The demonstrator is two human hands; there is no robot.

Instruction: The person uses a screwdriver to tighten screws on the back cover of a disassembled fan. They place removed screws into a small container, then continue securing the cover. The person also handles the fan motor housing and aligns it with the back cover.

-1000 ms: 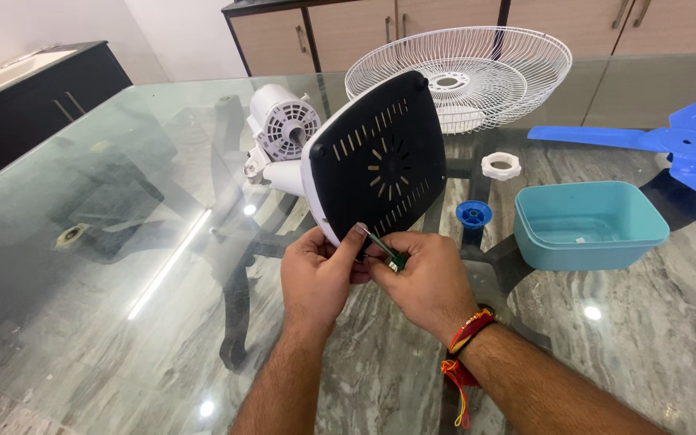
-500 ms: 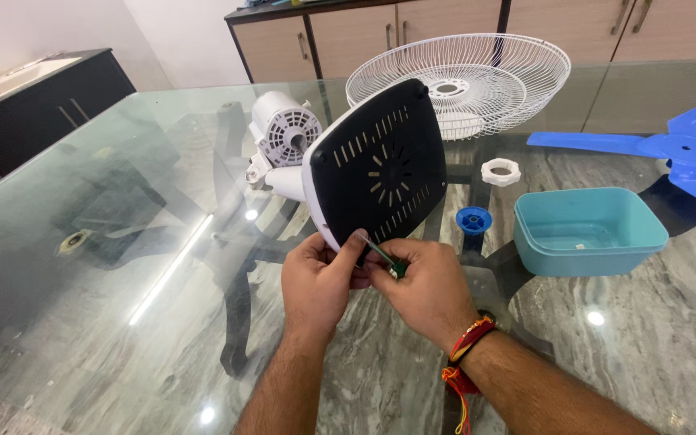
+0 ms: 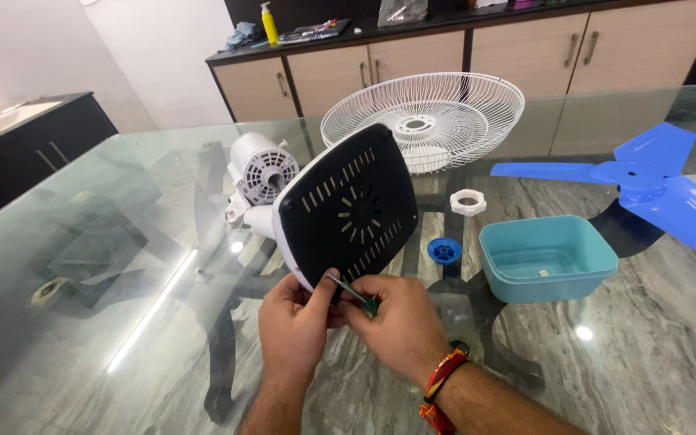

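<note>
A table fan lies tipped on the glass table, its black slotted base plate (image 3: 348, 208) facing me and its white motor housing (image 3: 261, 167) behind. My left hand (image 3: 293, 322) pinches the lower edge of the base. My right hand (image 3: 395, 324) holds a small green-handled screwdriver (image 3: 354, 293) with its thin shaft pointed up-left at the base's lower edge, right beside my left thumb. Both hands touch each other just below the base.
A white wire fan guard (image 3: 423, 121) stands behind the base. A white ring nut (image 3: 468, 200) and a blue cap (image 3: 445, 250) lie to the right, next to a teal plastic tub (image 3: 547, 258). A blue fan blade (image 3: 646, 185) lies at the far right. Cabinets (image 3: 412, 60) line the back wall.
The view has tilted up and shifted, so everything sits lower and further left in the frame. My hands stay on the base's lower edge with the screwdriver; no clear change in grip.
</note>
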